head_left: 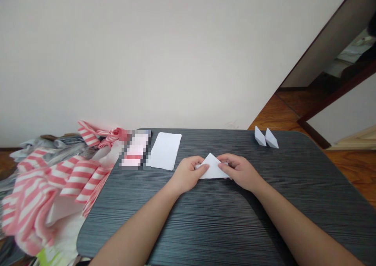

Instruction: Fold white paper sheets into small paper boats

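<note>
A folded sheet of white paper (212, 168) with a pointed top is held just above the dark table (188, 219). My left hand (188, 174) pinches its left side, thumb on the front face and fingers behind. On the right side my right hand (239, 170) grips it the same way, the thumb near the middle of the fold. The fingers behind the paper are partly hidden. Two folded white paper boats (260, 137) stand side by side at the table's far right.
A stack of white paper (166, 150) lies left of my hands, beside a pixelated flat item (136, 148). Red-and-white striped cloth (44, 195) is heaped off the table's left edge. A pale wall (176, 54) rises behind; wooden floor (346, 168) shows at right.
</note>
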Demonstrator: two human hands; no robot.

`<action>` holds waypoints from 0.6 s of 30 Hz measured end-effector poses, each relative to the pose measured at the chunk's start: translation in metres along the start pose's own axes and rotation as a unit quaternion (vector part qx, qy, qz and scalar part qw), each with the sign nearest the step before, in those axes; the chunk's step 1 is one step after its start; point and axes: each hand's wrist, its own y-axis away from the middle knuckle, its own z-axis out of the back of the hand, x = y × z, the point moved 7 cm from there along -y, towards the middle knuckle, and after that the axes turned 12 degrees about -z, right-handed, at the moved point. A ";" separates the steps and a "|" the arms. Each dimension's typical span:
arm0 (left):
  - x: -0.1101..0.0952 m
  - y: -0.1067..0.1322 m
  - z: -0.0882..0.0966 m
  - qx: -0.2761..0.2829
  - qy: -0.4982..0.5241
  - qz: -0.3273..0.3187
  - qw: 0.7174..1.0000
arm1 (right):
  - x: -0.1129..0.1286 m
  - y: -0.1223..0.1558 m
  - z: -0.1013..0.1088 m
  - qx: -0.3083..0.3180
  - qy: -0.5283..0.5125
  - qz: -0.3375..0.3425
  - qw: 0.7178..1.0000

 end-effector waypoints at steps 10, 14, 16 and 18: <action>-0.002 0.001 -0.002 0.010 0.020 -0.012 1.000 | 0.005 0.001 -0.001 0.002 0.022 0.031 0.999; 0.006 0.001 -0.002 -0.008 0.051 0.010 0.999 | 0.001 0.004 -0.002 0.019 -0.060 0.026 0.998; 0.011 0.001 -0.002 -0.024 0.088 0.025 0.995 | 0.001 0.006 -0.001 0.031 -0.100 0.038 0.994; 0.015 0.000 -0.002 -0.038 0.126 0.037 0.991 | 0.003 0.008 0.000 0.036 -0.109 0.066 0.991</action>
